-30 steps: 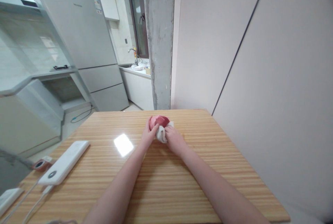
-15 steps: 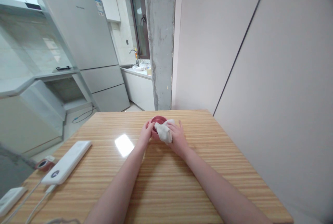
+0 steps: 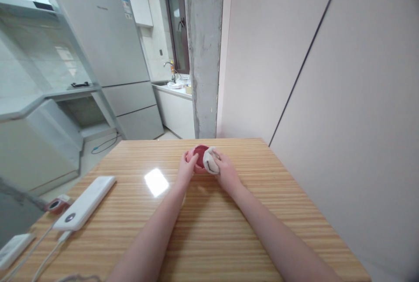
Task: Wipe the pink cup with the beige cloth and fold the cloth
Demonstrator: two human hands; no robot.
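Note:
Near the far edge of the wooden table (image 3: 209, 229) is a small pink bowl (image 3: 200, 170), tilted a little so that its inside shows. My left hand (image 3: 187, 165) grips its left side, with the thumb over the rim. In my right hand (image 3: 226, 171) is a bunched, whitish cloth (image 3: 211, 162), held against the bowl's right rim. The cloth covers that part of the rim, and some of my right fingers are hidden behind it.
On the table's left lie a white power bank (image 3: 85, 203) with a cable (image 3: 49, 253), a reddish roll-like object (image 3: 58, 205) and a white power strip (image 3: 15, 249). A wall (image 3: 327, 120) runs along the right. Beyond stand a pillar (image 3: 205, 55) and a fridge (image 3: 98, 42).
My right hand has drawn the cloth from over the bowl's opening to its right rim, and the cloth is bunched more tightly. The bowl has tilted, showing more of its inside.

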